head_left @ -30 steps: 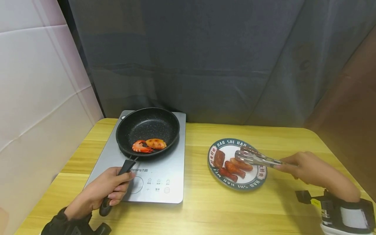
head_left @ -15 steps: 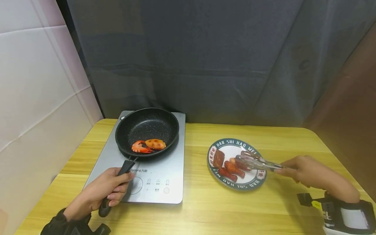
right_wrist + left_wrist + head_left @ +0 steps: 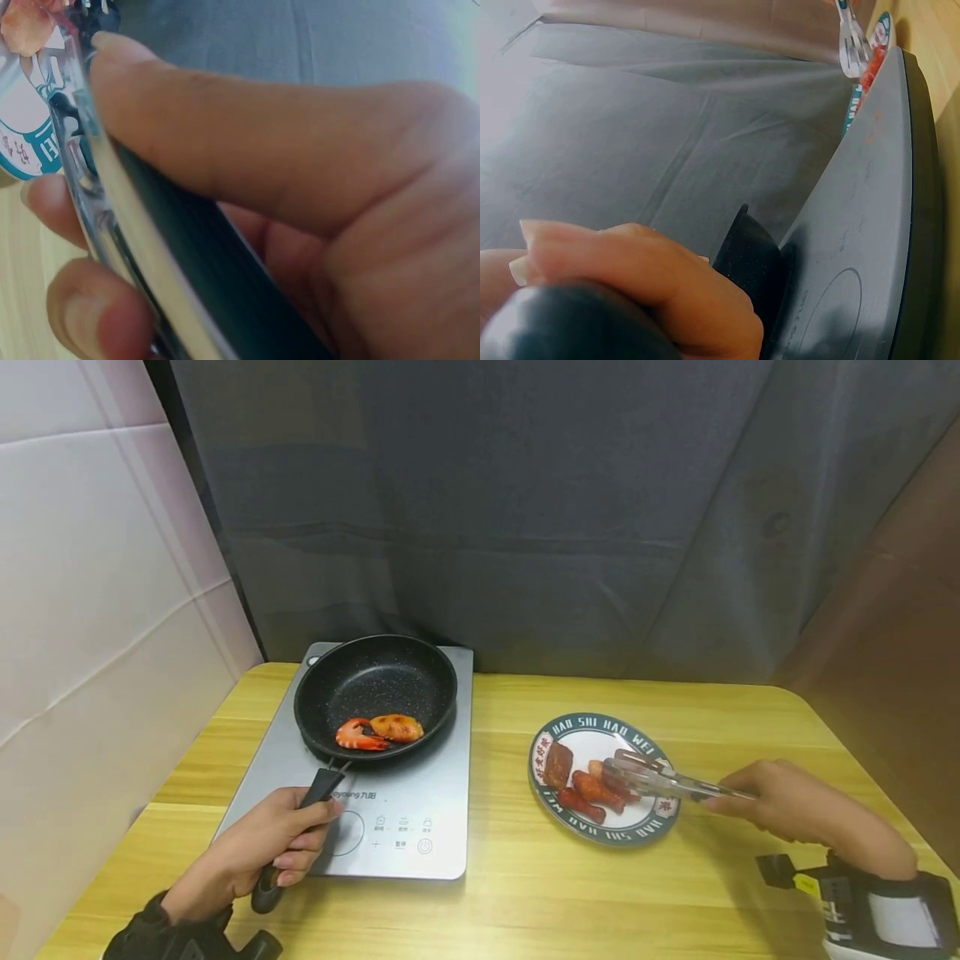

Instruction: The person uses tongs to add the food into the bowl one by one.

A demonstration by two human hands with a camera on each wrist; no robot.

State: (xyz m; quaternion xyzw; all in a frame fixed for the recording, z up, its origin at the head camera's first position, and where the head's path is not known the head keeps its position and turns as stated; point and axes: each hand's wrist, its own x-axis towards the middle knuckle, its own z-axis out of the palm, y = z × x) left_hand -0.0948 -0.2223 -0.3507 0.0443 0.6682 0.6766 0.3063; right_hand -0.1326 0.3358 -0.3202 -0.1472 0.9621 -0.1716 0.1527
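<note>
My left hand (image 3: 281,839) grips the black handle (image 3: 322,787) of a frying pan (image 3: 382,681) that sits on a silver induction cooktop (image 3: 442,777). In the pan lie a shrimp (image 3: 358,735) and a browned, golden piece of food (image 3: 397,727). On the right, my right hand (image 3: 780,802) holds metal tongs (image 3: 675,783) between thumb and fingers. Their tips reach over a green-rimmed plate (image 3: 551,802), around a sausage-like piece (image 3: 618,783) they partly cover. Beside it are two drumsticks (image 3: 598,792) and a brown piece of meat (image 3: 558,766).
A wooden table (image 3: 502,910) carries everything. Behind it hangs a dark grey cloth (image 3: 487,527), with a white panel (image 3: 97,568) on the left and a brown one (image 3: 892,610) on the right. Touch controls mark the cooktop's front.
The tongs have shifted slightly right and down over the plate, and their arms have come closer about the sausage-like piece. My left hand and the pan stay in place.
</note>
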